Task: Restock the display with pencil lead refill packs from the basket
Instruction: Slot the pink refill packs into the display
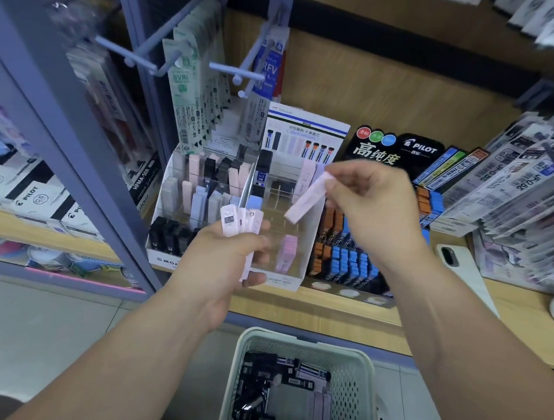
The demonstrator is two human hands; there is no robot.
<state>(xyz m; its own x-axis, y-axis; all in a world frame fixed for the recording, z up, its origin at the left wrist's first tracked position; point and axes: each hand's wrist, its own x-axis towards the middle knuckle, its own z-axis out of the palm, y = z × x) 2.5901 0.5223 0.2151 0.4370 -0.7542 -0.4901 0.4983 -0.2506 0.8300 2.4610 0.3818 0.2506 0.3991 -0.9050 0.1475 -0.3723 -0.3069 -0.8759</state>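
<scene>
The right hand (366, 200) pinches one pink lead refill pack (306, 199) in its fingers above the white display (292, 270). The left hand (232, 256) grips about four more. PILOT boxes (38, 197) read 0.5. The basket (301, 390) sits on the floor below.

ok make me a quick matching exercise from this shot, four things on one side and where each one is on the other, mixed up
Things:
1. single pink pack
2. bunch of pink packs
3. basket
4. phone

Places:
A. on the floor below the shelf
B. lying on the shelf, right of the displays
C. fanned in the left hand
D. pinched in the right hand over the clear display

Pairs: 1-D, 2-C, 3-A, 4-B
</scene>
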